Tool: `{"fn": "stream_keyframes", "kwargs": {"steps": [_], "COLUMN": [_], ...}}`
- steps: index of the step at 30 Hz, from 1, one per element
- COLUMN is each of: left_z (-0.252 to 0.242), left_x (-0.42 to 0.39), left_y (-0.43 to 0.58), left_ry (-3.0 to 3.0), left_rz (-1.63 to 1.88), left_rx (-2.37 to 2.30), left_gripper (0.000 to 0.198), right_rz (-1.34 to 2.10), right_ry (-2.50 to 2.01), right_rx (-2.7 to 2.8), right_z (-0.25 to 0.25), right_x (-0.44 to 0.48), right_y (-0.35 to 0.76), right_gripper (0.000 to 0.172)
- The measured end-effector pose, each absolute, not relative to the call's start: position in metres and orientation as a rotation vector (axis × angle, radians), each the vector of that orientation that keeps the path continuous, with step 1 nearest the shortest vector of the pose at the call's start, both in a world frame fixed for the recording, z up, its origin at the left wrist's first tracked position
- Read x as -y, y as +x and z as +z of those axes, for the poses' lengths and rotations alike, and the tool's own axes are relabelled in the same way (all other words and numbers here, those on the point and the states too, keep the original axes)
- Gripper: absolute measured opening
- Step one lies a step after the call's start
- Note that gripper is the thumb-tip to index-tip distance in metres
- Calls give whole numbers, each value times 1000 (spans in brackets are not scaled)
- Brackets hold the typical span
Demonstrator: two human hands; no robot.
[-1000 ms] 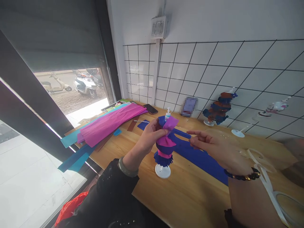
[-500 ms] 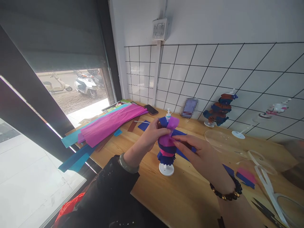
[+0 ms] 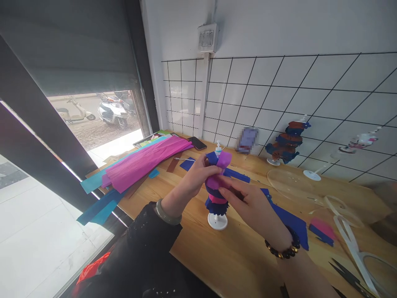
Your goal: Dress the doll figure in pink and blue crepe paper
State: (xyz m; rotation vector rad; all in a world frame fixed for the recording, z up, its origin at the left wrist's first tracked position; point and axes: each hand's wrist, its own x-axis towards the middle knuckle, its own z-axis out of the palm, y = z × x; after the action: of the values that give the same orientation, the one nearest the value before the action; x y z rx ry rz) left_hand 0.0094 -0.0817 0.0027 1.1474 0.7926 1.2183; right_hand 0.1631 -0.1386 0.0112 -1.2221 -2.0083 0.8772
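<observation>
A small white figure stands upright on a round white base, wrapped in layers of dark blue paper and pink paper. A purple crepe paper strip lies across its upper part, one end sticking up. My left hand is closed around the figure's upper left side, thumb pressing the strip. From the right, my right hand presses its fingertips on the lower part of the same strip. The fingers of both hands partly hide the figure's middle.
Pink and teal paper sheets lie at the left, near a phone. Blue paper pieces, white-handled scissors and dark-bladed snips are at the right. Another wrapped figure stands by the tiled wall.
My right hand has moved slightly left and closer over the strip, uncovering more blue paper on the table. My left hand stays almost in place.
</observation>
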Motion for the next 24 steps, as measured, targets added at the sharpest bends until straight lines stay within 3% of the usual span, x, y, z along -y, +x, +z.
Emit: {"fn": "stream_keyframes", "kwargs": {"steps": [14,18,21,24], "left_z": [5,4,2,0], "left_x": [82,81,79,78], "left_y": [10,5,-1,-5], "left_ry": [1184,1200,1190,1176], "left_rz": [1202,1174,1193,1199], "left_rx": [-783,-716,-707,-697], "left_gripper": [29,28,28,31], "right_rz": [526,745,935,1069], "right_ry": [-1420,-1280,-1213,-1195], "right_rx": [2403,2488,2499,2494], "right_z": [10,17,27,35], "right_x": [150,159,162,160], "right_y": [150,152,164,180], "right_gripper": [40,38,26,31]}}
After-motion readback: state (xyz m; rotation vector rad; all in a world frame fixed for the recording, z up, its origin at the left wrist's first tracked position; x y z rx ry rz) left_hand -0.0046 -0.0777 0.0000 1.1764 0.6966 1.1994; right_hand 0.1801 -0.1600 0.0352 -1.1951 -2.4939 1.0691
